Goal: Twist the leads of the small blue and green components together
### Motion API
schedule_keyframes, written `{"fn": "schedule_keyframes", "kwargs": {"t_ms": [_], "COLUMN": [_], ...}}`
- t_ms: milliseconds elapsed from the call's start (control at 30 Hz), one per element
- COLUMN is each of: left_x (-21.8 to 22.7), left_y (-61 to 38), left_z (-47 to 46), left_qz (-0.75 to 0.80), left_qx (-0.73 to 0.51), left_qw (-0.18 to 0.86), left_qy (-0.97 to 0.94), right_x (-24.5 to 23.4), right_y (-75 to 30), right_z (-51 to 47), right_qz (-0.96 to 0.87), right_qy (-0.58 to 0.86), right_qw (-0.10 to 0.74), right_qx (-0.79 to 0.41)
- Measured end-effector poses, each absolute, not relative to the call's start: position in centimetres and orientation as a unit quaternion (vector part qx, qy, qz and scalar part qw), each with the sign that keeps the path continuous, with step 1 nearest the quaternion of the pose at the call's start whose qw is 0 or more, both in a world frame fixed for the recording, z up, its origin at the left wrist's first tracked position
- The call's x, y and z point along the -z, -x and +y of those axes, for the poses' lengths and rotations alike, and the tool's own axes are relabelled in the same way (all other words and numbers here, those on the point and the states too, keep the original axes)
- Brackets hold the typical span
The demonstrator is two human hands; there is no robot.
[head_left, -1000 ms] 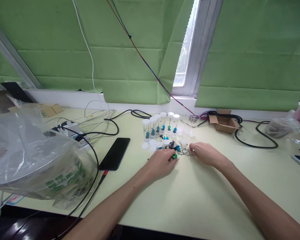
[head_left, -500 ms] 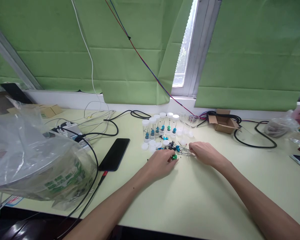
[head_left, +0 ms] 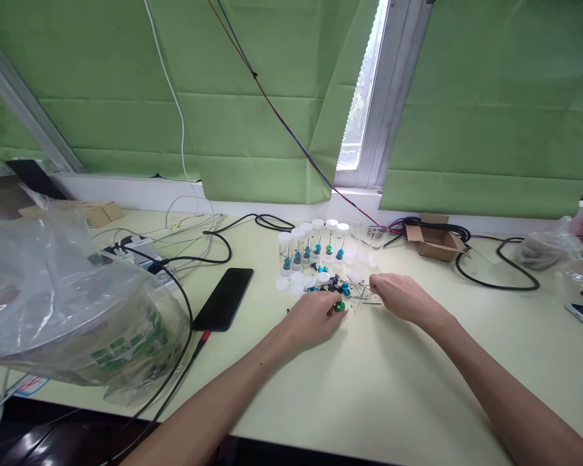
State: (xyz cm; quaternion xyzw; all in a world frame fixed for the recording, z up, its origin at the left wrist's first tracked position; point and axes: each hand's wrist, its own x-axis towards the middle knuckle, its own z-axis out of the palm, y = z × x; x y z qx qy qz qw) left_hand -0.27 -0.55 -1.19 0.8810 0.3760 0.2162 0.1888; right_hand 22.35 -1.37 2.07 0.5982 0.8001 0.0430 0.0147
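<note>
My left hand [head_left: 312,318] rests on the pale green table [head_left: 398,382] with its fingers curled around a small green part [head_left: 339,305]. My right hand [head_left: 399,296] lies just to the right, fingers pinched at a scatter of thin metal pins [head_left: 362,294]. Between and behind the hands sit small blue and black parts [head_left: 337,285] and loose white caps [head_left: 296,282]. A row of clear vials [head_left: 311,246] with white lids, each holding a blue or green part, stands farther back.
A black phone [head_left: 223,298] lies left of the hands. A large clear plastic bag [head_left: 68,304] fills the left side, with black and white cables [head_left: 194,252] around it. An open cardboard box [head_left: 434,238] and a black cable loop [head_left: 500,265] lie at the back right.
My right hand has shifted slightly, lifting its fingertips among the pins. My left hand stays in place on the green part.
</note>
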Motion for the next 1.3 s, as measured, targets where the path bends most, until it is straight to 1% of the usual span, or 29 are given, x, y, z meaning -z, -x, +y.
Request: {"fn": "schedule_keyframes", "kwargs": {"t_ms": [100,167,367,467,633,900,1033,1300], "left_x": [1.2,1.1,1.0,1.1,1.2,1.1,0.9,0.7], "left_y": [0.3,0.3,0.2,0.2,0.2,0.3,0.2,0.2], "left_z": [-0.6,-0.6,-0.6,-0.5,-0.4,-0.5,-0.6,-0.7], "left_qz": [0.376,0.376,0.377,0.379,0.378,0.392,0.392,0.387], "left_qx": [-0.217,-0.218,-0.22,-0.219,-0.221,-0.228,-0.232,-0.25], "left_qw": [0.188,0.185,0.188,0.19,0.183,0.18,0.182,0.185], "left_qy": [-0.881,-0.882,-0.88,-0.879,-0.88,-0.873,-0.871,-0.868], "right_x": [-2.2,-2.2,-1.2,-0.9,-1.0,-0.9,-0.8,-1.1], "right_y": [-22.2,-22.2,-22.6,-22.8,-22.6,-22.0,-21.9,-21.7], "right_z": [-1.5,-1.5,-1.0,-0.8,-1.0,-0.9,-0.9,-1.1], "right_qz": [0.8,0.8,0.817,0.823,0.829,0.824,0.816,0.813], "right_qy": [-0.598,-0.597,-0.568,-0.554,-0.532,-0.495,-0.489,-0.473], "right_qw": [0.014,-0.001,-0.094,-0.125,-0.163,-0.26,-0.285,-0.302], "right_qx": [-0.048,-0.05,-0.024,-0.023,-0.057,-0.094,-0.12,-0.157]}}
